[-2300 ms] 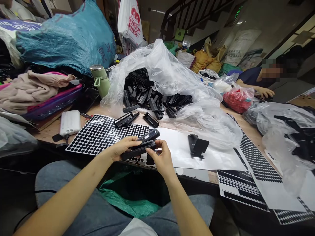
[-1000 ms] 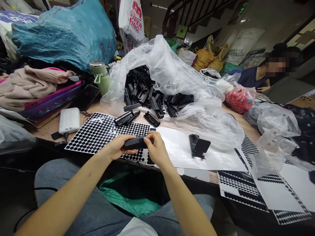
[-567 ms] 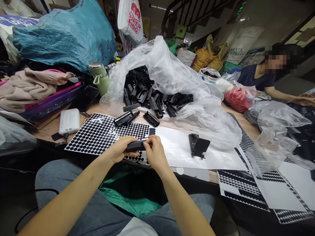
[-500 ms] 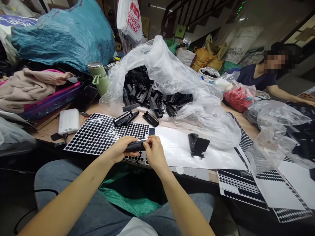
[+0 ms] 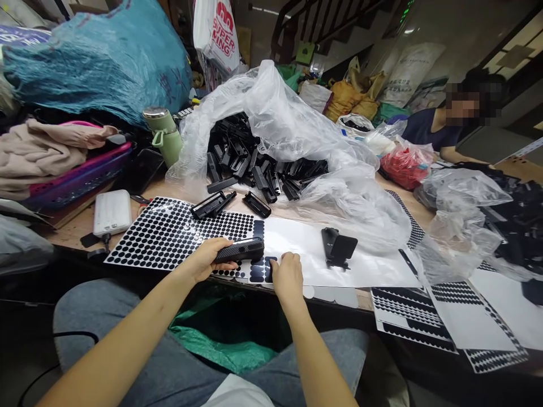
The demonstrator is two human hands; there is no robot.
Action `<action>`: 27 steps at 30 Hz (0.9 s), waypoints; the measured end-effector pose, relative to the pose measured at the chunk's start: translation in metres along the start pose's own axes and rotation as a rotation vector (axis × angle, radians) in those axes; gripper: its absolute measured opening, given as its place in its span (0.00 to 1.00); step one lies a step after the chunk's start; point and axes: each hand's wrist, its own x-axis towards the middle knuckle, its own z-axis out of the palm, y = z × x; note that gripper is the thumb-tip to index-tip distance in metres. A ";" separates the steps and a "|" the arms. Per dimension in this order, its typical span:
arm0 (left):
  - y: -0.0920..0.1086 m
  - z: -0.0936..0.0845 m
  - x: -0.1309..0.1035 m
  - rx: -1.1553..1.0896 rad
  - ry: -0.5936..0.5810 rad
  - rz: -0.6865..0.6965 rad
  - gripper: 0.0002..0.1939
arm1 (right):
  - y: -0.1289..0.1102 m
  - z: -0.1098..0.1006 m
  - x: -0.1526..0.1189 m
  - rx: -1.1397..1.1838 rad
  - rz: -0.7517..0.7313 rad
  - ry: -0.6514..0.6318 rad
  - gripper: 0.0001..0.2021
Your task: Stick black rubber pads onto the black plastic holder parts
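My left hand (image 5: 207, 261) grips a long black plastic part (image 5: 241, 250) with a ribbed side, held over the sticker sheet. To its right, my right hand (image 5: 289, 277) is low over the sheet, its fingers pinched at the edge of a black sticker (image 5: 268, 270) with rounded corners. The fingertips partly hide that sticker. Beneath both hands lies a white sheet of round black stickers (image 5: 156, 232), with a column of larger ones at its right side. Two similar black parts, an open frame (image 5: 211, 204) and a hollow shell (image 5: 257, 204), rest at the sheet's far edge.
A clear plastic bag (image 5: 292, 113) spills black parts (image 5: 237, 152) behind the sheet. A black folding stand (image 5: 339, 249) sits on white backing paper. A green flask (image 5: 165, 138) and white power bank (image 5: 112, 212) stand left. A co-worker (image 5: 432, 127) sits at the far right.
My right hand has left the black part and moved right and down to the stickers on the sheet. My left hand still holds the part. The view has shifted slightly.
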 end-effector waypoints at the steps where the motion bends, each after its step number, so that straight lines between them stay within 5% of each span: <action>1: 0.000 0.000 0.000 -0.001 0.004 -0.002 0.07 | -0.002 -0.001 -0.001 0.002 0.011 -0.005 0.07; 14: 0.000 -0.002 0.000 -0.031 0.033 -0.012 0.06 | -0.012 -0.005 -0.004 0.103 0.072 -0.022 0.07; 18: 0.003 -0.004 -0.003 -0.040 0.027 -0.031 0.06 | -0.008 -0.020 -0.006 0.455 0.024 -0.055 0.07; 22: 0.009 -0.001 -0.012 -0.033 -0.031 -0.067 0.06 | -0.013 -0.038 -0.004 0.900 0.104 -0.244 0.11; 27: 0.012 0.005 -0.021 0.021 -0.103 -0.041 0.07 | -0.021 -0.042 -0.003 1.049 0.163 -0.370 0.12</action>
